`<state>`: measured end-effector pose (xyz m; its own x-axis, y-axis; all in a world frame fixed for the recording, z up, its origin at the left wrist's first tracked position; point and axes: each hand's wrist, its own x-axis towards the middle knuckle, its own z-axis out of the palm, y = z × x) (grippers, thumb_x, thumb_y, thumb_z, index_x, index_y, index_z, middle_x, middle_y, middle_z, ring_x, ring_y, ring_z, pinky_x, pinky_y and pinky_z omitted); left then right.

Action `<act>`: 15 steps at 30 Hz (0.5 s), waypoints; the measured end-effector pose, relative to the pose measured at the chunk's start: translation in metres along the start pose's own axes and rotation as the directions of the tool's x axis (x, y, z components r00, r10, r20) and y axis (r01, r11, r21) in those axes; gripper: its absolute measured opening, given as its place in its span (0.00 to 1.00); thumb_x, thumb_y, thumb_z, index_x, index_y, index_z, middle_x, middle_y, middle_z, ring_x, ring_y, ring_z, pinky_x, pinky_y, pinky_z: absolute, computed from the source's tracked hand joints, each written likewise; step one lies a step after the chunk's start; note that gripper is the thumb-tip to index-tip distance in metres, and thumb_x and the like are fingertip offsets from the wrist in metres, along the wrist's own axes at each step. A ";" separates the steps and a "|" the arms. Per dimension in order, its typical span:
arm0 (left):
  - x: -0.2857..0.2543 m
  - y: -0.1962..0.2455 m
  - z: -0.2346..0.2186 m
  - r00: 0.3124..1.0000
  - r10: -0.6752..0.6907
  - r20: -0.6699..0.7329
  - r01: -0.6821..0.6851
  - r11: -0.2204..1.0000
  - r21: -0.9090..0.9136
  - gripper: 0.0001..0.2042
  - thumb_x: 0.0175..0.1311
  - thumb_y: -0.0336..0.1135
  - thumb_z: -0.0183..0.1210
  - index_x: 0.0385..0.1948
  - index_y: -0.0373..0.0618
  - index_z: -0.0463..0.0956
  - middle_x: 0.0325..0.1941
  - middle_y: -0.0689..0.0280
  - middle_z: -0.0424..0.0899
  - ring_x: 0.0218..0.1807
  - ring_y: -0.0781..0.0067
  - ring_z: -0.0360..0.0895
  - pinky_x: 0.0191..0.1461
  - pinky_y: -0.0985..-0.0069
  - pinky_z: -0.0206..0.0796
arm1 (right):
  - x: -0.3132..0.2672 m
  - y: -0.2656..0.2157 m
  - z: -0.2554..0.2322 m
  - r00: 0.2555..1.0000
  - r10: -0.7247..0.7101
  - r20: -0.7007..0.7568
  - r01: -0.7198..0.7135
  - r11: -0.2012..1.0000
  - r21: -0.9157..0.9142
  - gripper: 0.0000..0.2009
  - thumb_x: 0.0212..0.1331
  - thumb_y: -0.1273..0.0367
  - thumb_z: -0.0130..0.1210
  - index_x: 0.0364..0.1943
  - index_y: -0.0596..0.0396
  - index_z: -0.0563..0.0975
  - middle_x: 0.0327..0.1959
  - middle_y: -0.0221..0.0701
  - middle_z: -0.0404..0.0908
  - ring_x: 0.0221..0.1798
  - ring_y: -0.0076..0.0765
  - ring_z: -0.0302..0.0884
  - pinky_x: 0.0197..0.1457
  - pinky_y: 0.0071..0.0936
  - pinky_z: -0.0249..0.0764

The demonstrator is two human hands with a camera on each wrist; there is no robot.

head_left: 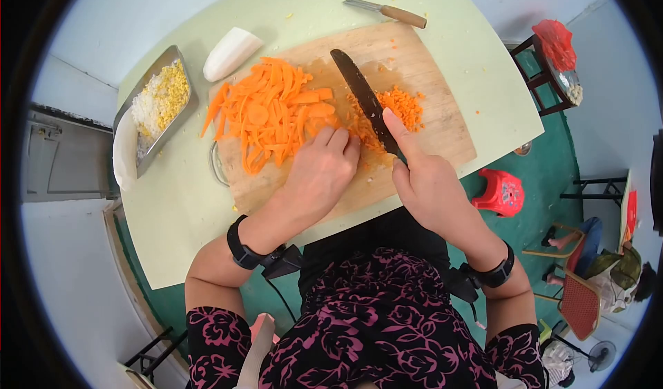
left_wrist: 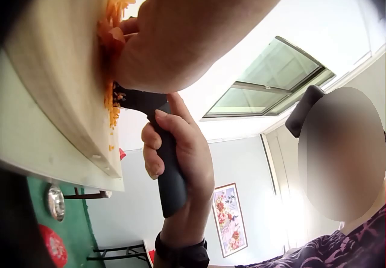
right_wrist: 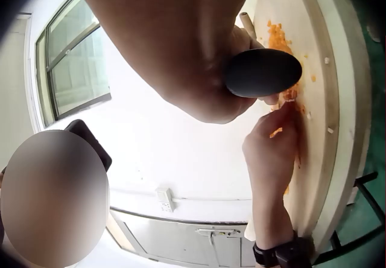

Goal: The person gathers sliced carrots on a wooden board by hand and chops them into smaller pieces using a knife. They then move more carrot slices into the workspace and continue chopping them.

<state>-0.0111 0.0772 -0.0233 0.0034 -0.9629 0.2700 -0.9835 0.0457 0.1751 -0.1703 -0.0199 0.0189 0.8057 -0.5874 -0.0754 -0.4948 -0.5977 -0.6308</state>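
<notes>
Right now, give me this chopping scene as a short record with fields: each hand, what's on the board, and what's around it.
right hand: grips the dark knife, index finger along the blade's back
left hand: fingers curled, pressing on the carrot strips
cutting board: wooden, holds the strips and the diced carrot beside the blade
metal tray: left of the board, holds yellow and white chopped bits
white radish piece: between tray and board
second knife: wooden handle, beyond the board

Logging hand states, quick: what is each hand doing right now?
Left hand: fingers curled, pressing down on the carrot strips on the cutting board.
Right hand: grips the knife by its handle, forefinger along the blade.
</notes>
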 end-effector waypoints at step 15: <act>0.000 0.000 0.002 1.000 0.010 -0.011 -0.010 1.000 0.027 0.16 0.48 0.25 0.55 0.41 0.33 0.76 0.40 0.57 0.76 0.43 0.62 0.73 0.38 0.72 0.71 | 0.009 0.016 -0.003 0.994 -0.084 -0.071 0.081 0.996 -0.039 0.31 0.57 0.73 0.45 0.68 0.51 0.55 0.14 0.47 0.71 0.20 0.56 0.71 0.28 0.47 0.68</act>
<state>-0.0111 0.0768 -0.0254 -0.0048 -0.9594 0.2821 -0.9880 0.0481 0.1467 -0.1717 -0.0362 0.0107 0.8191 -0.5726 0.0332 -0.4399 -0.6643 -0.6042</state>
